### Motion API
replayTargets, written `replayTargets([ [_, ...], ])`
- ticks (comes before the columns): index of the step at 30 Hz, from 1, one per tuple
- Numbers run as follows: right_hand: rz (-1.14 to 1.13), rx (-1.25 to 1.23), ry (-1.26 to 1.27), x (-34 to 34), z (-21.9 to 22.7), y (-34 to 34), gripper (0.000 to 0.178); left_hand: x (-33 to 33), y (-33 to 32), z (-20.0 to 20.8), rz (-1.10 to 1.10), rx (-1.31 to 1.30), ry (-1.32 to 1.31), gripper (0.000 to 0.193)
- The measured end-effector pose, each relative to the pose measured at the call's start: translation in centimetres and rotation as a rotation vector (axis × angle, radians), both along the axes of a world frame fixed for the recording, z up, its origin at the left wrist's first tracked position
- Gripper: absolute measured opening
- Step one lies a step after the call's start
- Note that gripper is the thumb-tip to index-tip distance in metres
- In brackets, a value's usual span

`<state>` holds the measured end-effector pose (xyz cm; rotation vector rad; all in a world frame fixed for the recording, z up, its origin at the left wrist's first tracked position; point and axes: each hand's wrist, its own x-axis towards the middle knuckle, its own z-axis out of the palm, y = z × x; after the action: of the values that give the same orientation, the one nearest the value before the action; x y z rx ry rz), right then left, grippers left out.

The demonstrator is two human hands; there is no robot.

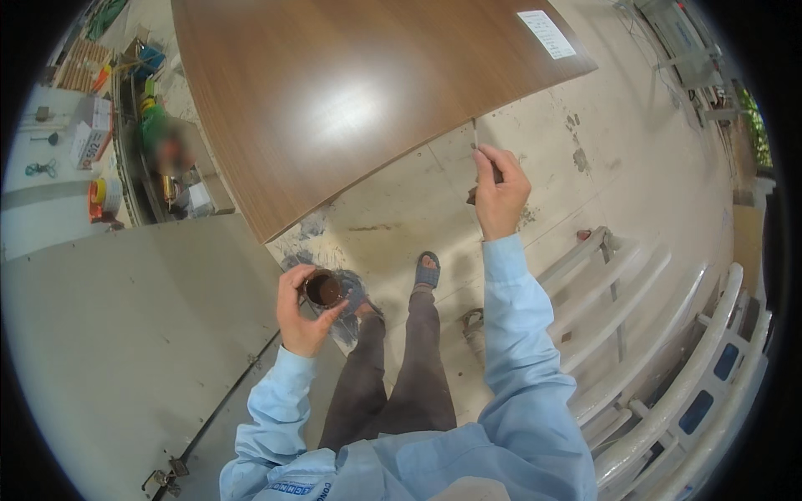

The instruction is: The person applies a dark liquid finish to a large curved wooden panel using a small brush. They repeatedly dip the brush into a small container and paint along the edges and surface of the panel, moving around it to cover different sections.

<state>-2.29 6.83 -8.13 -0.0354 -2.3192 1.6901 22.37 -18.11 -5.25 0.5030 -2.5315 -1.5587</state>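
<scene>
My left hand (302, 321) is wrapped round a small round cup (324, 288) with dark brown liquid in it. The cup is held below the near left corner of a brown wood-grain tabletop (251, 92). At that panel's near edge, my right hand (503, 188) grips a thin brush-like tool (476, 134). Its pale narrow end points up to the edge and seems to meet it. A dark part of the tool shows between and below the fingers; its exact kind is too small to make out. A white paper label (546, 34) lies on the panel's far right.
On the left stands a grey cabinet or board (125, 309), with tools and boxes beyond it. White curved rails (643, 317) stand close by my right arm. The pale floor (384, 217) has dark stains, and my feet are below the panel.
</scene>
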Motion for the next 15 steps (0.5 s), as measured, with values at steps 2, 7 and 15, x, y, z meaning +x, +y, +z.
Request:
replayTargets([
  [2,0.125,0.085,0.084,-0.1,-0.8,-0.4,0.012,-0.2,0.9,0.4,0.0,0.031,-0.01,0.076],
  [7,0.114,0.136,0.064,-1.5,-0.7,0.3,0.011,-0.9,2.6,0.8,-0.015,0.057,-0.013,0.077],
  [15,0.254,0.116,0.225,-2.6,-0.7,0.6,0.011,-1.2,3.5,0.9,-0.026,0.058,-0.018,0.077],
])
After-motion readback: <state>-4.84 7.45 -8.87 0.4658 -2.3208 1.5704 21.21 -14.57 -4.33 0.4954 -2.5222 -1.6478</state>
